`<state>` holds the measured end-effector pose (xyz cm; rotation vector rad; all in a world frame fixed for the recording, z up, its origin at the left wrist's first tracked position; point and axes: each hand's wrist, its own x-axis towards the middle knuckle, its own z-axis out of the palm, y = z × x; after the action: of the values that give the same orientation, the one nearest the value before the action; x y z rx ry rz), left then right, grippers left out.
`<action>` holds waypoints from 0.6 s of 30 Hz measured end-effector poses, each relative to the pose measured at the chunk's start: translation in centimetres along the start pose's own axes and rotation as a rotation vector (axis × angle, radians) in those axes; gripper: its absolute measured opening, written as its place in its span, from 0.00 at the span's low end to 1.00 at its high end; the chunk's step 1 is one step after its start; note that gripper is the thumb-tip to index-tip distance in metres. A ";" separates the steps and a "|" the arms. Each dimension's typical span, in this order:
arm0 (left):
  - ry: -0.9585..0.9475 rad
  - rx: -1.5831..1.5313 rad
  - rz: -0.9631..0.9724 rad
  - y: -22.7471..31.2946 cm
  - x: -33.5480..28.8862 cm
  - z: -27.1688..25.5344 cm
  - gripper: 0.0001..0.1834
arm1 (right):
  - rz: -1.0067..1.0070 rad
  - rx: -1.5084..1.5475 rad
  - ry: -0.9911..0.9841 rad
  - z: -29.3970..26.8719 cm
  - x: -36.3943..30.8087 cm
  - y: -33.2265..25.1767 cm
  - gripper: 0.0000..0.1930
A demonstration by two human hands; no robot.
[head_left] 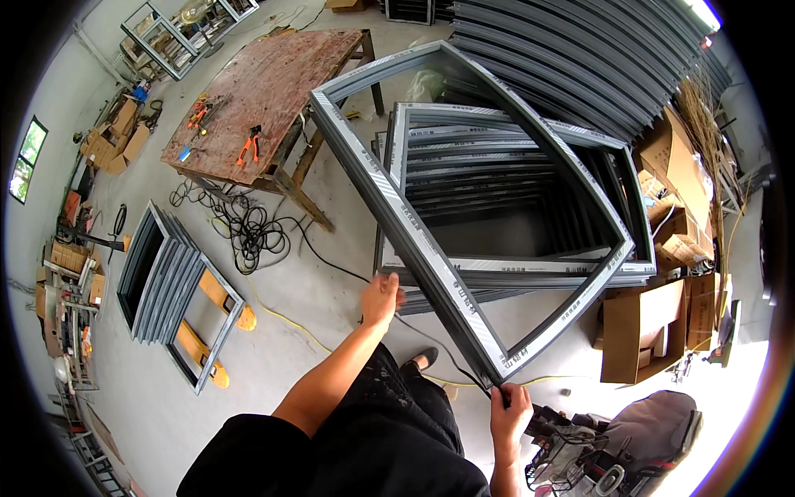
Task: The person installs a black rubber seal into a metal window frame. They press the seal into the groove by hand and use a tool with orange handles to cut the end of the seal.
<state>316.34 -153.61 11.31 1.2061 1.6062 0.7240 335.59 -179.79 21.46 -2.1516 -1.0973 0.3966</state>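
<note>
A large grey window frame [392,190] with printed protective film stands tilted in front of me, its lowest corner toward my right hand [511,412]. The right hand's fingers are closed at that corner, pinching the end of a thin black strip [439,346]. From there the strip runs slack back to my left hand [381,300], then on toward a tangled black coil [248,236] on the floor. My left hand is curled around the strip, just left of the frame's side bar. Its fingertips are partly hidden.
Behind the frame lies a stack of similar frames [530,267]. A worn wooden table [273,79] holds orange-handled pliers [249,146]. Smaller frames [161,277] rest on a yellow pallet truck [193,344] at left. At right are cardboard boxes [642,331] and a scooter [646,431].
</note>
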 end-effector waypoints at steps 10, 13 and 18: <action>-0.283 -0.402 -0.445 3.0 1.7 1.8 0.29 | 0.297 0.232 -0.021 0.8 -1.0 1.0 0.06; -0.205 -0.387 -0.410 2.1 2.1 2.4 0.24 | 0.477 0.422 -0.081 0.8 -1.1 0.8 0.06; -0.292 -0.413 -0.418 2.5 1.6 2.3 0.21 | 0.563 0.509 -0.101 1.0 -1.2 1.0 0.07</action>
<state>319.27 -151.47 12.12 0.6158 1.3214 0.5433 334.92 -180.79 19.96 -1.9476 -0.3515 0.9367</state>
